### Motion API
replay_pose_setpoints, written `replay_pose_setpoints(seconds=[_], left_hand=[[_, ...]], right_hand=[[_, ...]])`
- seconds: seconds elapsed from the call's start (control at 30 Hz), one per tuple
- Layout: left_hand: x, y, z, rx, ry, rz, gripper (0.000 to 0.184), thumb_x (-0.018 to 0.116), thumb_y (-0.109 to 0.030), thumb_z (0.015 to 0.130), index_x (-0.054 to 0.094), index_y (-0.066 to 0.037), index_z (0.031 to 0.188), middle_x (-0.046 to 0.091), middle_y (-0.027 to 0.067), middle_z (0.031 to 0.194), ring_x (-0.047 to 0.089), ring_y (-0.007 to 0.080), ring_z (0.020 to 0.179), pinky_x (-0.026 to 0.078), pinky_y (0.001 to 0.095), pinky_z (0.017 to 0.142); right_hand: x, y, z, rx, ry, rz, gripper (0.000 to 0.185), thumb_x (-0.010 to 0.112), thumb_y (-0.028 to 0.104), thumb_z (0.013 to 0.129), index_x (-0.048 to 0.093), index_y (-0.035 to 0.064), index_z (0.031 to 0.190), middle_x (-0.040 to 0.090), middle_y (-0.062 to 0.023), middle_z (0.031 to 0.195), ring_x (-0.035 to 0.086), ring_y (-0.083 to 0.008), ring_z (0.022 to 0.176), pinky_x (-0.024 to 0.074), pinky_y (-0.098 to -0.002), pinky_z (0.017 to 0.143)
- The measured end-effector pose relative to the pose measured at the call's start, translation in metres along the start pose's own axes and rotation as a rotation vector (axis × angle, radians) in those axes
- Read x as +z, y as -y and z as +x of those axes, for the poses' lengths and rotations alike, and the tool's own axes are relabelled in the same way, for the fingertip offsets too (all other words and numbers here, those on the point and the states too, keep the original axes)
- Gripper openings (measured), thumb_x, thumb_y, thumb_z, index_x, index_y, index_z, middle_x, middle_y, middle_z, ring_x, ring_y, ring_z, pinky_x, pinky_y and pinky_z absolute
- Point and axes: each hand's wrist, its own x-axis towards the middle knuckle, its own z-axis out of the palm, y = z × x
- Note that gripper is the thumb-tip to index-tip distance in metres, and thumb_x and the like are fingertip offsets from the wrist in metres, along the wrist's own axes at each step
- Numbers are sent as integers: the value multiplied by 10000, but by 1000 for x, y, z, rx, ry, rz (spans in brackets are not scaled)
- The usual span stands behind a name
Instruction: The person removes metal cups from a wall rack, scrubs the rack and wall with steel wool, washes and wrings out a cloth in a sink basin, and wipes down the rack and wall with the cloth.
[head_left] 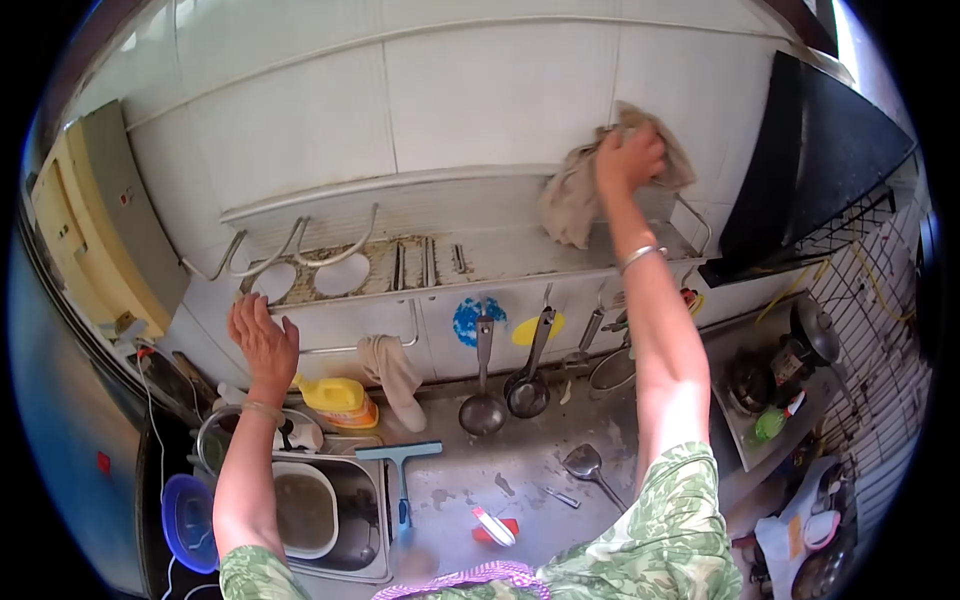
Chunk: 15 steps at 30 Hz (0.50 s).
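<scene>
My right hand point(632, 158) presses a crumpled beige cloth point(573, 198) against the white tiled wall, above the right part of a metal wall shelf point(500, 258). Part of the cloth hangs down toward the shelf. At the shelf's left end, my left hand point(264, 340) rests by the front edge with its fingers apart, holding nothing. Brown grime marks the shelf's left part, around two round holes. Ladles point(482, 412) and other utensils hang from hooks below the shelf.
Below are a sink point(373, 480) with a white basin point(306, 508), a yellow bottle point(338, 402), a blue squeegee point(400, 452), a spatula point(583, 461) and a blue bowl point(190, 522). A black hood point(800, 165) juts out at right, a cream box point(108, 215) at left.
</scene>
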Motion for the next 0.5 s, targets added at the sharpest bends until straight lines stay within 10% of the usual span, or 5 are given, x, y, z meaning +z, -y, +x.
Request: replay_pose_setpoints(seconds=[0.17, 0.3, 0.5], left_hand=[[-3, -2, 1, -2, 4, -7, 585, 639, -64, 737, 385, -28, 1263, 487, 181, 1236, 436, 350, 1208, 249, 528, 1080], [4, 4, -6, -5, 6, 9, 568, 638, -61, 738, 398, -31, 1252, 489, 174, 1228, 442, 350, 1197, 266, 518, 1071], [-12, 4, 1, 19, 54, 4, 559, 643, -56, 731, 420, -36, 1243, 495, 168, 1231, 448, 361, 1197, 281, 499, 1070]], right_hand=[[-49, 112, -96, -705, 346, 411, 446, 546, -31, 713, 570, 77, 1145, 535, -149, 1064, 481, -369, 1055, 395, -468, 934], [-51, 207, -137, -1002, 548, 870, 262, 532, 38, 792, 601, 97, 1038, 566, -108, 1013, 543, -324, 988, 459, -440, 885], [-51, 191, -133, -1152, 577, 482, 241, 556, 78, 817, 639, 172, 1022, 596, -45, 1035, 569, -269, 970, 482, -429, 822]])
